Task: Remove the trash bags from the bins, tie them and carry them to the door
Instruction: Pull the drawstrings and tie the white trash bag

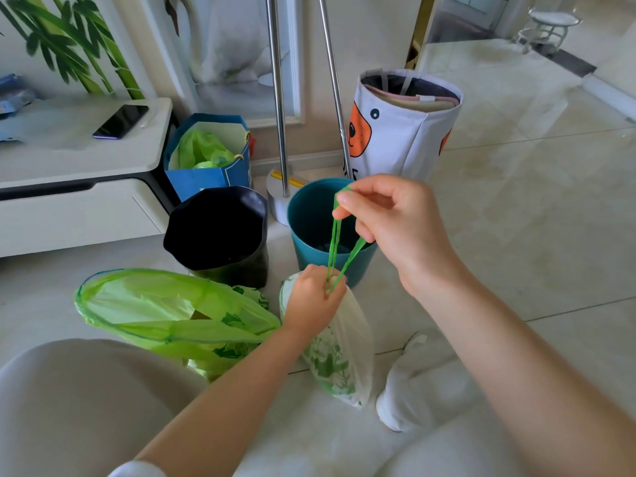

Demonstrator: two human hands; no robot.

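Note:
A white trash bag with green print (339,359) hangs low over the floor in front of me. My left hand (311,302) grips its gathered neck. My right hand (389,222) pinches the green drawstring (335,242) and holds it stretched up from the neck. Behind them stands a teal bin (303,215) with no bag showing on its rim. Left of it is a bin lined with a black bag (220,235). A bin with a light green bag (165,315) stands at my left knee.
A blue paper bag (206,177) holding green plastic stands by a white cabinet (79,208) with a phone (120,121) on top. Two metal poles (280,115) rise from a round base. A white fabric hamper (402,132) stands behind. Tiled floor stretches to the right.

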